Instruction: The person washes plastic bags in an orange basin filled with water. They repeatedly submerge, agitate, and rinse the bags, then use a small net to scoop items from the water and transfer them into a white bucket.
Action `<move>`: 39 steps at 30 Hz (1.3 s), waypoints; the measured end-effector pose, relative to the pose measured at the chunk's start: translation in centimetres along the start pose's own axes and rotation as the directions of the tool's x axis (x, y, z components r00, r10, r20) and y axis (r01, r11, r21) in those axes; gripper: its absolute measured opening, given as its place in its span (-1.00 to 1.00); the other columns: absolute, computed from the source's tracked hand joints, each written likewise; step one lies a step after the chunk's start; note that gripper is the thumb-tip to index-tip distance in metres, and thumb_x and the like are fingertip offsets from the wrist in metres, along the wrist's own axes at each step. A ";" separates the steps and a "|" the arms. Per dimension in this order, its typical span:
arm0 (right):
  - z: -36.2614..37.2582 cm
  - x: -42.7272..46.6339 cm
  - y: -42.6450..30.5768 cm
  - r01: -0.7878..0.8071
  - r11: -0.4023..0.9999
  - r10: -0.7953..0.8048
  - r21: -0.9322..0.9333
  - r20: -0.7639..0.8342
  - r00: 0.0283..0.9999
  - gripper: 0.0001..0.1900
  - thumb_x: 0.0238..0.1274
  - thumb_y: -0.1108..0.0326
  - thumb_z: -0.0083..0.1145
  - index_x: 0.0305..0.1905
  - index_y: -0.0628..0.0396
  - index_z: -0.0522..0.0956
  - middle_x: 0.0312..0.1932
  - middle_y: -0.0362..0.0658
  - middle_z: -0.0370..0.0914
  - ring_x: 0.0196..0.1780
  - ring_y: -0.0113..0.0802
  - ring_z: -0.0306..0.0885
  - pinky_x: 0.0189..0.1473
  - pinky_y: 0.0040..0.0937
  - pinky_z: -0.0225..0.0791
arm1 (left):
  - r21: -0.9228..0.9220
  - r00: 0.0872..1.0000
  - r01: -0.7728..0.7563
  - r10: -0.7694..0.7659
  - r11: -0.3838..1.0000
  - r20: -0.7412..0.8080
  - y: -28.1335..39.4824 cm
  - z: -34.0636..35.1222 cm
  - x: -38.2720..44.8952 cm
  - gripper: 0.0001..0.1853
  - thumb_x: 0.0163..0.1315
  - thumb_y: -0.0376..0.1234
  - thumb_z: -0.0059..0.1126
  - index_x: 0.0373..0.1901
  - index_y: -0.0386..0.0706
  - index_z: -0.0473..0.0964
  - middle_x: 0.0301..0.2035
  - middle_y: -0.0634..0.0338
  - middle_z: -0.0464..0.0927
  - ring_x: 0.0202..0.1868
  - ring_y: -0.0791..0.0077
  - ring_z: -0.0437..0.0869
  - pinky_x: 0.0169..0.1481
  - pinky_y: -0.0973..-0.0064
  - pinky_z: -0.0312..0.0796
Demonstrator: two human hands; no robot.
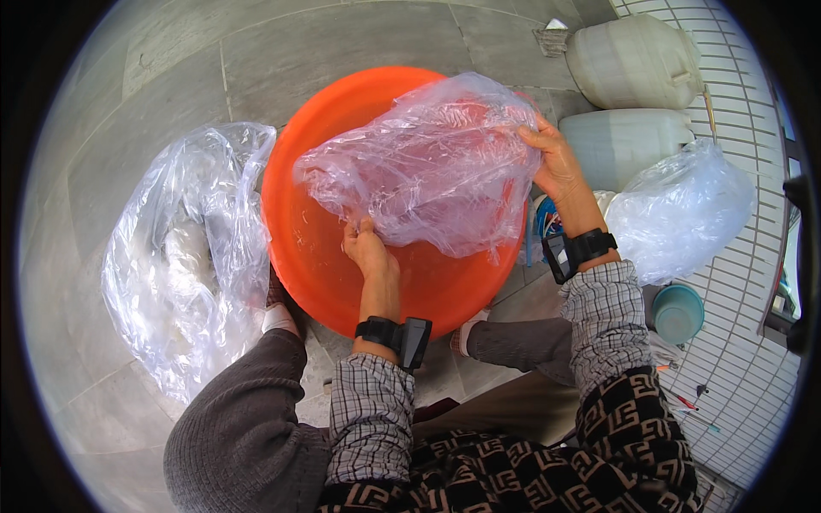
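A crumpled sheet or bag of clear plastic film [430,160] is spread over a large round orange plastic basin [308,282]. My left hand [371,247] grips its lower edge near the basin's middle, thumb against fingers. On the upper right, my right hand [553,154] holds the film's far edge, with the thumb on top. What lies under the film in the basin shows only faintly, in an orange and pinkish tint.
A big heap of clear plastic [186,256] lies on the tiled floor left of the basin. To the right are two translucent jugs [632,61], a bundle of plastic film [686,211] and a teal cup or small bucket [678,314]. My feet flank the basin.
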State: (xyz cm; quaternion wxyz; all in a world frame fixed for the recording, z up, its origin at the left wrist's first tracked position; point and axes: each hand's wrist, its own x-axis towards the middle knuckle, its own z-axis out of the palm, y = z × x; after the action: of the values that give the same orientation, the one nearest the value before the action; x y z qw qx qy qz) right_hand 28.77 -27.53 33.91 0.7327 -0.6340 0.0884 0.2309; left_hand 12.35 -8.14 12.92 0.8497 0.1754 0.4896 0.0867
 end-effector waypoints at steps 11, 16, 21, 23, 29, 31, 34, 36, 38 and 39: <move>-6.0 -0.8 -4.0 0.134 0.986 -0.156 -0.101 -0.254 0.954 -0.62 0.28 0.50 0.21 0.19 0.16 0.53 -0.03 -0.12 0.64 -0.04 -0.38 0.59 0.05 -0.41 0.48 | 0.036 0.989 -0.009 0.014 0.999 -0.149 1.1 -0.8 0.3 -0.75 0.37 -0.50 -0.17 -0.12 -0.27 0.56 -0.16 0.19 0.59 -0.18 0.45 0.59 -0.09 0.49 0.48; -7.4 -1.2 -4.1 0.142 0.986 -0.165 -0.092 -0.325 0.931 -0.63 0.28 0.49 0.23 0.18 0.14 0.54 -0.05 -0.14 0.64 -0.09 -0.45 0.56 -0.08 -0.46 0.46 | -0.015 0.980 -0.114 0.110 0.993 -0.164 1.5 -1.2 0.9 -0.74 0.47 -0.36 -0.20 -0.11 -0.26 0.52 -0.13 0.18 0.55 -0.08 0.37 0.57 0.07 0.42 0.44; -9.8 -1.2 -4.0 0.149 0.985 -0.174 -0.092 -0.396 0.902 -0.64 0.28 0.49 0.23 0.17 0.13 0.55 -0.08 -0.14 0.64 -0.08 -0.40 0.56 -0.04 -0.43 0.45 | 0.027 0.963 -0.121 0.124 0.992 -0.240 2.3 -0.9 1.0 -0.68 0.56 -0.27 -0.21 0.02 -0.30 0.48 0.01 0.12 0.54 -0.01 0.32 0.56 0.14 0.37 0.42; -10.8 -1.0 -3.7 0.159 0.983 -0.182 -0.090 -0.465 0.866 -0.67 0.29 0.50 0.21 0.14 0.14 0.56 -0.10 -0.15 0.64 -0.15 -0.41 0.53 -0.12 -0.44 0.42 | -0.072 0.968 -0.109 0.090 0.991 -0.233 2.6 -0.8 0.9 -0.66 0.55 -0.27 -0.20 0.05 -0.32 0.48 0.03 0.11 0.54 0.01 0.31 0.56 0.17 0.36 0.41; -12.6 -1.1 -2.7 0.160 0.986 -0.166 -0.051 -0.448 0.878 -0.70 0.35 0.44 0.19 0.15 0.14 0.55 -0.09 -0.15 0.64 -0.20 -0.42 0.51 -0.21 -0.44 0.41 | -0.060 0.980 -0.083 0.070 0.995 -0.186 3.4 -0.6 0.4 -0.61 0.55 -0.25 -0.17 0.17 -0.36 0.43 0.10 0.07 0.52 0.09 0.29 0.55 0.24 0.34 0.40; -12.6 -1.3 -2.7 0.119 0.992 -0.126 -0.043 -0.396 0.909 -0.69 0.39 0.40 0.15 0.18 0.17 0.52 -0.03 -0.11 0.64 -0.05 -0.34 0.56 0.02 -0.35 0.45 | -0.037 0.978 -0.105 0.096 0.994 -0.185 3.4 -0.3 0.2 -0.62 0.54 -0.27 -0.13 0.19 -0.36 0.42 0.11 0.07 0.52 0.09 0.30 0.55 0.23 0.34 0.40; -11.7 -1.5 -2.8 0.063 0.994 -0.090 -0.088 -0.357 0.930 -0.68 0.45 0.32 0.10 0.20 0.19 0.51 0.03 -0.09 0.64 0.01 -0.32 0.58 0.07 -0.35 0.48 | 0.066 0.956 -0.205 0.214 0.977 -0.200 3.4 0.2 -0.2 -0.65 0.48 -0.33 -0.02 0.19 -0.33 0.42 0.10 0.07 0.51 0.07 0.28 0.55 0.20 0.33 0.40; -10.7 -1.8 -3.0 -0.021 0.992 -0.022 -0.122 -0.338 0.941 -0.67 0.47 0.27 0.08 0.20 0.19 0.52 0.04 -0.09 0.64 -0.01 -0.34 0.59 0.01 -0.38 0.48 | 0.301 0.919 -0.329 0.377 0.895 -0.118 3.7 0.4 -0.6 -0.62 0.41 -0.37 0.09 0.20 -0.32 0.42 0.10 0.04 0.50 0.09 0.21 0.54 0.21 0.27 0.39; -9.5 -2.0 -3.2 -0.143 0.978 0.084 -0.151 -0.340 0.937 -0.65 0.48 0.23 0.07 0.20 0.19 0.53 0.04 -0.08 0.65 -0.03 -0.37 0.59 -0.05 -0.41 0.48 | 0.758 0.700 -0.500 0.711 0.418 0.069 4.1 0.5 -0.9 -0.55 0.34 -0.38 0.18 0.23 -0.31 0.40 0.13 -0.03 0.49 0.14 0.08 0.50 0.26 0.20 0.35; -8.8 -2.1 -3.2 -0.177 0.967 0.113 -0.183 -0.316 0.942 -0.64 0.47 0.22 0.09 0.20 0.19 0.53 0.03 -0.08 0.65 -0.07 -0.39 0.59 -0.08 -0.42 0.49 | 0.883 0.607 -0.458 0.762 0.103 0.225 4.3 0.7 -0.9 -0.51 0.30 -0.39 0.23 0.25 -0.31 0.39 0.14 -0.06 0.48 0.17 0.02 0.48 0.28 0.16 0.32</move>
State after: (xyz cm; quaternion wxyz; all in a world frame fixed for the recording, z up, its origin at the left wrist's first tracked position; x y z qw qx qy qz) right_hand 29.79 -36.86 36.11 0.6206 -0.7271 0.2214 0.1927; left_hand 12.57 -4.59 15.65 0.4194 0.7641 0.4523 0.1887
